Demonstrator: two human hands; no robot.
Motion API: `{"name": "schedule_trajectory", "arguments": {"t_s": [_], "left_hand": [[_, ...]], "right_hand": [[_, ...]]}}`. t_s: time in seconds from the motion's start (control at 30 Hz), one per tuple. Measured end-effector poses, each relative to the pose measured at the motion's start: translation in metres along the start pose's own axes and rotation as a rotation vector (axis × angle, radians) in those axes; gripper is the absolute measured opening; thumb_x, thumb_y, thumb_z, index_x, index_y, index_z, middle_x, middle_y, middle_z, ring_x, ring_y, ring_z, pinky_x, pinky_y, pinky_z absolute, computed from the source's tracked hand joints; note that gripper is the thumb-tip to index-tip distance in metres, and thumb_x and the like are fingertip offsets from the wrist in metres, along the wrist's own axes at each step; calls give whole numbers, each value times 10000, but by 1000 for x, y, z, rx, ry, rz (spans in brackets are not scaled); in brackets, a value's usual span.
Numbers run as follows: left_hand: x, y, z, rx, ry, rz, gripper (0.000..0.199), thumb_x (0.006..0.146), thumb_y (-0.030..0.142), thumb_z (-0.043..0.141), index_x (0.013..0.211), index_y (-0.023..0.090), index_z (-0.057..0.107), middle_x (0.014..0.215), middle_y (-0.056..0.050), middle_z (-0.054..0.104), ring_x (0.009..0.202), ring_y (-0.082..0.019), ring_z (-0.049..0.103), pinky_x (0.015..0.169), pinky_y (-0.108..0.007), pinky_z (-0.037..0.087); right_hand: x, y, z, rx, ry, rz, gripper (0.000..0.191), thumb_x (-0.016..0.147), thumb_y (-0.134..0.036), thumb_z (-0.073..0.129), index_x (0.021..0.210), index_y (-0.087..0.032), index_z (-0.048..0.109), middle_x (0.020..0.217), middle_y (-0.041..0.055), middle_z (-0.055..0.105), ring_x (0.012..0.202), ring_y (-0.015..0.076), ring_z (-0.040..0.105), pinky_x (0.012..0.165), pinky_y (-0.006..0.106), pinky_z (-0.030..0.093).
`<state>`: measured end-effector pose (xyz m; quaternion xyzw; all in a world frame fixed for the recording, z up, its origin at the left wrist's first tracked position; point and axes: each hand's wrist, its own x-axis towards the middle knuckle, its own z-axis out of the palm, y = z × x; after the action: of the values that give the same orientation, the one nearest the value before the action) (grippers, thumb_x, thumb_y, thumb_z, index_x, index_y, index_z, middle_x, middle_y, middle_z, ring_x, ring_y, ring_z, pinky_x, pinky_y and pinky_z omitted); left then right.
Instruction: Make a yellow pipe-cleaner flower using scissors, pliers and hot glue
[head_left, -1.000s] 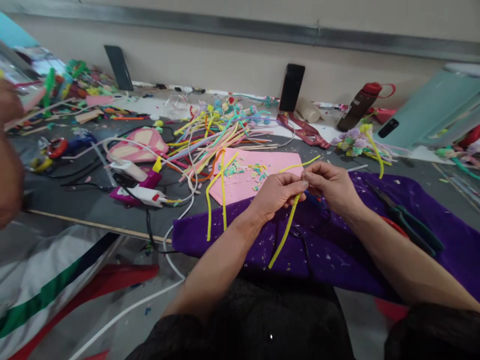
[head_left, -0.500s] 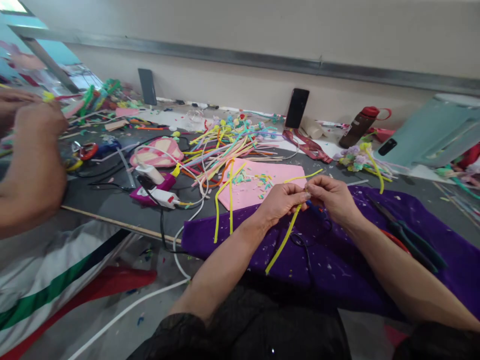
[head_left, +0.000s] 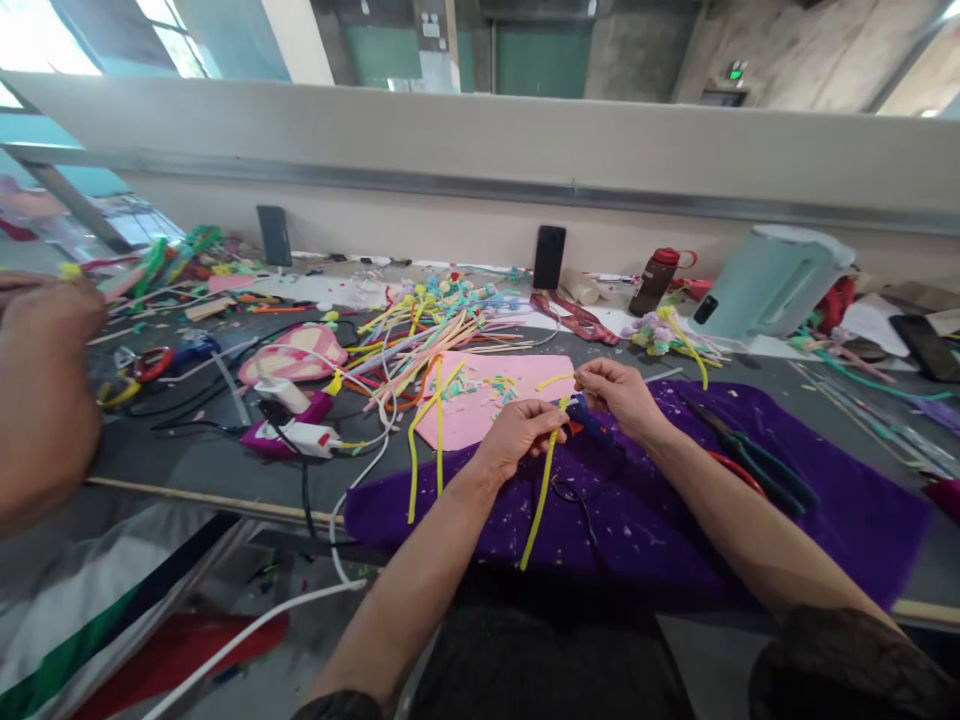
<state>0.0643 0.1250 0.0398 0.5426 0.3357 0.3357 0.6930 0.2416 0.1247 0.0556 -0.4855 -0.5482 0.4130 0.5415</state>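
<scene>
My left hand (head_left: 521, 435) pinches a long yellow pipe cleaner (head_left: 541, 500), whose free length hangs down over a purple cloth (head_left: 465, 510). Just to the right, my right hand (head_left: 619, 392) is closed in a pinch, fingertips at the end of a short yellow pipe cleaner piece (head_left: 553, 382) that points left. A small gap separates the two hands. Behind and below them lies a blue tool (head_left: 592, 425), partly hidden, perhaps a glue gun. Two more yellow pipe cleaners (head_left: 412, 470) lie across the pink sheet (head_left: 450, 425), which carries small cut bits.
Scissors (head_left: 757, 460) rest on the cloth at right. Beyond are a pile of pipe cleaners (head_left: 435, 315), a phone (head_left: 550, 257), a bottle (head_left: 654, 280) and a pale blue kettle (head_left: 776, 280). A power strip (head_left: 289, 438) with cables lies left, near another person's arm (head_left: 49, 400).
The view has tilted up, showing more room behind the partition. My hands, together before, are now slightly apart, with the right one drawn away from the hanging pipe cleaner.
</scene>
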Motion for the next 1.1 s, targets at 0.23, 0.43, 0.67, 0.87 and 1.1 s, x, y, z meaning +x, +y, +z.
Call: {"name": "schedule_trajectory", "arguments": {"t_s": [0.23, 0.43, 0.67, 0.87, 1.1], "left_hand": [[-7, 19, 14, -36, -186, -17, 240, 663, 365, 659, 678, 132, 605, 581, -29, 635, 389, -45, 451, 352, -163, 272], [9, 36, -6, -151, 10, 143, 229, 664, 348, 672, 735, 135, 626, 588, 0, 623, 370, -17, 420, 337, -143, 249], [19, 25, -35, -298, 180, 142, 226, 670, 325, 663, 779, 129, 630, 554, 23, 595, 350, -14, 405, 319, -132, 251], [19, 27, -33, -306, 188, 148, 222, 668, 313, 662, 783, 125, 633, 554, 24, 589, 359, -20, 407, 319, -135, 255], [18, 27, -31, -261, 236, 203, 205, 683, 297, 652, 780, 117, 636, 554, 16, 591, 360, -22, 405, 322, -132, 260]], "right_hand": [[0, 6, -1, -67, -10, -13, 191, 692, -335, 649, 691, -161, 571, 511, -55, 518, 402, 61, 410, 392, 195, 283], [5, -1, -13, -185, 21, -77, 179, 723, -323, 621, 698, -153, 572, 489, -56, 492, 412, 59, 395, 414, 193, 280], [0, -5, -35, -584, -72, -105, 205, 760, -345, 562, 707, -150, 599, 556, -32, 535, 477, 84, 456, 483, 211, 323], [-14, -3, -27, -1119, -299, 18, 304, 722, -481, 592, 809, -194, 642, 703, 13, 641, 614, 139, 534, 540, 223, 292], [-5, 12, -32, -961, -248, 171, 189, 576, -315, 694, 691, -184, 620, 596, -8, 596, 567, 144, 510, 503, 225, 263]]}}
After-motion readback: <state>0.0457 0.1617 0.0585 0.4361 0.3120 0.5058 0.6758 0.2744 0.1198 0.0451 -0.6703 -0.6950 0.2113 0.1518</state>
